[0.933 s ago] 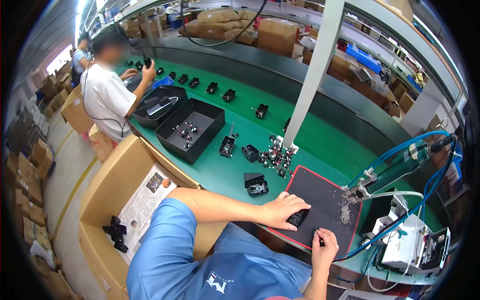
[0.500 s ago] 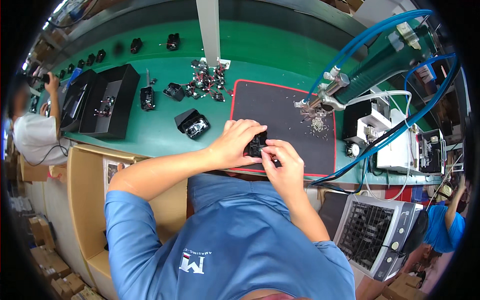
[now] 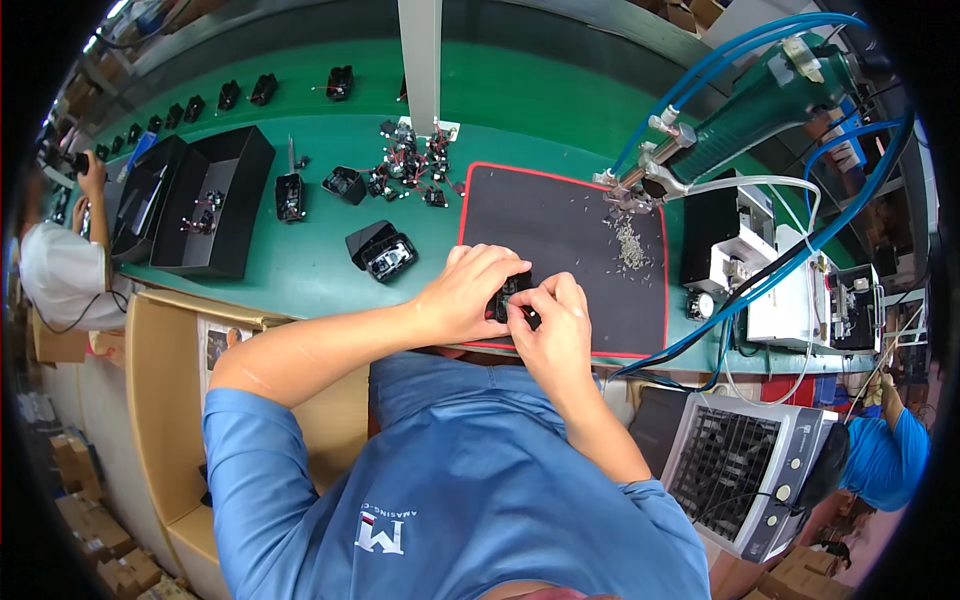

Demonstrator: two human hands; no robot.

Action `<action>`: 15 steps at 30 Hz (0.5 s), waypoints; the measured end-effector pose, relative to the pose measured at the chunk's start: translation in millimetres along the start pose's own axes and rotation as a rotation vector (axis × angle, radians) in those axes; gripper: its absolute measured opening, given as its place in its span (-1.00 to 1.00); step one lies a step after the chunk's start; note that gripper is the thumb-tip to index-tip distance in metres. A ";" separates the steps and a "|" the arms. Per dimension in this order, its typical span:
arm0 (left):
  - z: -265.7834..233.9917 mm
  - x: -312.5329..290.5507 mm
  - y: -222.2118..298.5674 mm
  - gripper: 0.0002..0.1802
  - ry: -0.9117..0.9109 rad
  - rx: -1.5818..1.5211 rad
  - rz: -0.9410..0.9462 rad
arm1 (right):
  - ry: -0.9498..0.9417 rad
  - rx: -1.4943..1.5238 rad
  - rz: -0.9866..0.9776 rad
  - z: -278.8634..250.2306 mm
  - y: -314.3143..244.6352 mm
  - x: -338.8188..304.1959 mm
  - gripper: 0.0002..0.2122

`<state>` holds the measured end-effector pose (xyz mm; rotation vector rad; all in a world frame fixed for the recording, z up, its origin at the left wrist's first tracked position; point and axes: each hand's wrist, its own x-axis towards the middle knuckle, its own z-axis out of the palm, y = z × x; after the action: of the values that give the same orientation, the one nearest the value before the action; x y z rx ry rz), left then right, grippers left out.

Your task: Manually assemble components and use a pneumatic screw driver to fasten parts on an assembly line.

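Green workshop bench (image 3: pixel 310 262) with black mat (image 3: pixel 550 225): left hand (image 3: pixel 465 293) grips a black case (image 3: pixel 514 284); right hand (image 3: pixel 556 318) touches it, hold unclear.

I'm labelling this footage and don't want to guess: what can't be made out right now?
All in the head view:
- Black part: mostly covered by the left hand and right hand.
- Anything the right hand pinches: hidden by its fingers.
- Cardboard box: contents partly blocked by the left arm.
- Pale pieces: too small to identify.
- Co-worker: cut off by the dark rim.
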<state>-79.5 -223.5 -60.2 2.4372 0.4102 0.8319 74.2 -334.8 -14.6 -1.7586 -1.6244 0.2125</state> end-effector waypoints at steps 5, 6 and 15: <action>-2.6 2.6 -1.6 -0.05 0.012 0.019 0.029 | -0.197 -0.006 -0.018 -18.0 1.2 10.2 -0.84; -4.2 2.5 -0.9 -0.04 -0.009 0.007 0.011 | -0.256 0.014 -0.027 -30.6 -0.5 10.4 -0.82; -4.0 5.2 -0.7 -0.19 -0.012 -0.059 -0.070 | 0.475 0.539 -0.187 -153.1 -37.2 133.6 -0.37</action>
<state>-78.1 -219.2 -55.3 2.3591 0.4574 0.7883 156.9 -273.5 164.4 -1.1330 -1.2269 0.1157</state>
